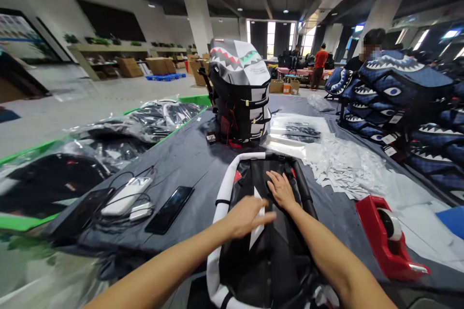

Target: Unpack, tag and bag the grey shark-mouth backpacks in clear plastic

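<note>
Apparently soft and light, the black leather-look bag (268,251) with a padded white rim (222,210) lies to the left of the red plastic tape dispenser (379,248) — its loose body would probably sag and slide, so the thicker rim looks the surer hold. The right hand (281,190) lies spread on top, gripping nothing; the left hand (244,217), blurred, has its fingers extended — whether it touches, I cannot tell.

The black, oblong, smooth-surfaced bag (277,260) had white edging (223,193) and red patches (237,176); the bulky grey-and-white backpack (241,75) bore red and green zigzags; the chunky tape dispenser (377,246) was red.
</note>
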The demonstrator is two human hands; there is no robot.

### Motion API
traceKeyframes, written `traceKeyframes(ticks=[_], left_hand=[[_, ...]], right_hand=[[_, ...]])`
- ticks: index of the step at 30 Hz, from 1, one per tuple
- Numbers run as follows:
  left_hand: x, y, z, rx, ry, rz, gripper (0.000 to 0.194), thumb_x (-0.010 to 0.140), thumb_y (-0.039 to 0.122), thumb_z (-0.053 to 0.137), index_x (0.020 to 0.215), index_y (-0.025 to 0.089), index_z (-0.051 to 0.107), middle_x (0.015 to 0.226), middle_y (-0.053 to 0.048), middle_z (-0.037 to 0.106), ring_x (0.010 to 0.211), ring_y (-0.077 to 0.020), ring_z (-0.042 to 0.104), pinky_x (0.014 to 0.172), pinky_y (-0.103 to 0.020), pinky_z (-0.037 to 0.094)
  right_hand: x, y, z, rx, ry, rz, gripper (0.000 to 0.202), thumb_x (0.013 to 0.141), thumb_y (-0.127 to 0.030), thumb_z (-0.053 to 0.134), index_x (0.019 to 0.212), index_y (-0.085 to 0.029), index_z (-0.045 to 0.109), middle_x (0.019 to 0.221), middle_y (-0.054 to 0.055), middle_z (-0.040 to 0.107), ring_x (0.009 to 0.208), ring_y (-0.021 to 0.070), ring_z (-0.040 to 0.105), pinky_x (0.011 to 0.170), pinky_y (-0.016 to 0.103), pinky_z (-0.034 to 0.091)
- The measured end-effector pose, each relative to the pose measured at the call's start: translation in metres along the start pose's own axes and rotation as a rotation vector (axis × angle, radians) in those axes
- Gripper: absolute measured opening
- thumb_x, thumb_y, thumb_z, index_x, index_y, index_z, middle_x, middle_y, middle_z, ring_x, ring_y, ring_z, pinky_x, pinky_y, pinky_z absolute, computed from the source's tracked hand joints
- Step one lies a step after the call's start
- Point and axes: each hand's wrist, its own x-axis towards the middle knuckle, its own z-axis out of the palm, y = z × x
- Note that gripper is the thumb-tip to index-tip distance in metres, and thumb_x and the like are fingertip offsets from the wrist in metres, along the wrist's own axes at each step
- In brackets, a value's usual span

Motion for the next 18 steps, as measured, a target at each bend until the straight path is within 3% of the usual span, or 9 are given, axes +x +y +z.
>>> traceKeyframes(ticks=[2, 5, 7, 9, 12, 15, 18], left_hand=[[0.051, -0.015, 0.004, 0.139, 0.215, -0.074, 0.052, 0.102, 0.053, 0.039, 0.136, 0.019, 0.056, 0.139, -0.013, 0.059, 0.129, -0.0284, 0.053, 0.11, -0.046, 0.038], [0.093, -0.036, 0.03, 0.244, 0.285, -0.134, 0.057, 0.101, 0.055, 0.041, 0.144, 0.02, 0.051, 0.151, -0.011, 0.05, 0.142, -0.0315, 0.04, 0.117, -0.054, 0.028], [0.1, -0.046, 0.05, 0.239, 0.282, -0.118, 0.061, 0.099, 0.061, 0.039, 0.145, 0.022, 0.051, 0.152, -0.01, 0.049, 0.143, -0.0321, 0.039, 0.118, -0.056, 0.026], [0.098, -0.051, 0.063, 0.217, 0.292, -0.11, 0.064, 0.098, 0.065, 0.038, 0.146, 0.024, 0.05, 0.153, -0.008, 0.048, 0.144, -0.0319, 0.038, 0.119, -0.057, 0.024], [0.093, -0.053, 0.065, 0.193, 0.292, -0.115, 0.065, 0.098, 0.066, 0.038, 0.148, 0.025, 0.047, 0.154, -0.007, 0.046, 0.144, -0.0309, 0.037, 0.12, -0.056, 0.022], [0.094, -0.055, 0.061, 0.206, 0.274, -0.106, 0.067, 0.097, 0.066, 0.039, 0.15, 0.025, 0.045, 0.155, -0.008, 0.045, 0.143, -0.0321, 0.038, 0.12, -0.058, 0.023], [0.094, -0.058, 0.062, 0.247, 0.271, -0.088, 0.068, 0.097, 0.066, 0.04, 0.151, 0.025, 0.043, 0.156, -0.008, 0.044, 0.143, -0.0327, 0.037, 0.119, -0.058, 0.024]], right_hand=[[0.001, 0.007, -0.002, 0.063, 0.131, 0.057, 0.044, 0.102, -0.032, 0.029, 0.133, -0.02, 0.059, 0.129, 0.014, 0.065, 0.122, 0.0229, 0.061, 0.109, 0.05, 0.044], [0.005, 0.023, -0.023, 0.127, 0.252, 0.112, 0.051, 0.104, -0.033, 0.016, 0.13, -0.016, 0.056, 0.109, 0.015, 0.071, 0.097, 0.0223, 0.07, 0.082, 0.042, 0.059], [0.016, 0.038, -0.048, 0.226, 0.29, 0.11, 0.047, 0.104, -0.04, 0.023, 0.124, -0.018, 0.058, 0.097, 0.011, 0.072, 0.081, 0.0207, 0.071, 0.072, 0.037, 0.06], [0.039, 0.06, -0.074, 0.24, 0.27, 0.122, 0.041, 0.101, -0.045, 0.034, 0.117, -0.02, 0.061, 0.091, 0.008, 0.071, 0.076, 0.0198, 0.069, 0.073, 0.035, 0.058], [0.092, 0.105, -0.101, 0.093, 0.177, 0.218, 0.033, 0.093, -0.045, 0.047, 0.102, -0.021, 0.066, 0.088, 0.006, 0.071, 0.078, 0.0203, 0.068, 0.076, 0.034, 0.055], [0.139, 0.159, -0.105, 0.014, 0.138, 0.344, 0.02, 0.081, -0.039, 0.062, 0.075, -0.02, 0.064, 0.077, 0.006, 0.07, 0.074, 0.0207, 0.065, 0.072, 0.032, 0.051], [0.151, 0.206, -0.096, -0.073, 0.136, 0.477, 0.02, 0.07, -0.033, 0.074, 0.064, -0.02, 0.06, 0.071, 0.004, 0.067, 0.071, 0.0195, 0.061, 0.069, 0.03, 0.045]])
